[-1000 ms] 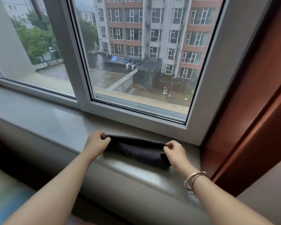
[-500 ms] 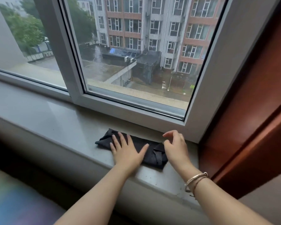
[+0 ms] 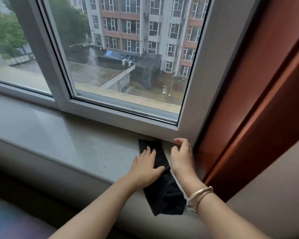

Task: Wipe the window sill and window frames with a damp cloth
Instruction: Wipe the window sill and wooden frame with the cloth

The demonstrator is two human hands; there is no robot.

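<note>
Most of the wiping looks undone, judging by dark specks scattered along the pale grey stone window sill (image 3: 62, 140). A folded black fabric cloth (image 3: 164, 187) lies at the sill's right end, running from the white plastic window frame (image 3: 121, 116) to the front edge and overhanging it slightly. The left hand (image 3: 145, 164) presses flat on it, fingers straight; the right hand (image 3: 182, 157) hovers just beside, loosely curled, holding nothing. Reddish-brown wooden trim (image 3: 259, 118) walls the right; open sill stretches left.

Sill (image 3: 62, 140) open to the left; frame (image 3: 121, 116) behind & wood jamb (image 3: 248, 107) at right box in hands.
</note>
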